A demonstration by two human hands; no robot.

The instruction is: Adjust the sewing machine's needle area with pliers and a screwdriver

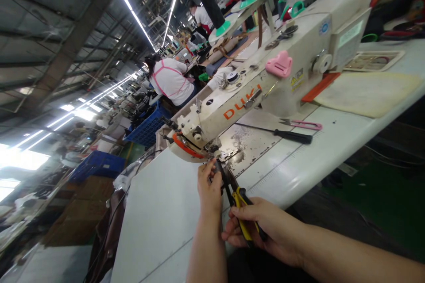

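Note:
My right hand [262, 225] is wrapped around a pair of pliers [244, 223] with yellow and black handles. Their dark jaws point up toward the needle area of a white sewing machine [229, 106] with orange lettering. Close beside the jaws, my left hand [210, 183] has its fingers bent together just below the machine's needle end. Something dark and narrow [225, 181] runs from there down toward the pliers; whether the left fingers pinch it I cannot tell. The needle and presser foot are mostly hidden by hand and machine head.
On the machine bed lie a black-handled screwdriver [292, 136] and pink thread snips [302, 124]. A pink clip-like piece [279, 65] sits on the machine arm. Black thread cones [212, 6] stand behind. A co-worker [172, 80] sits beyond a blue basket [146, 126].

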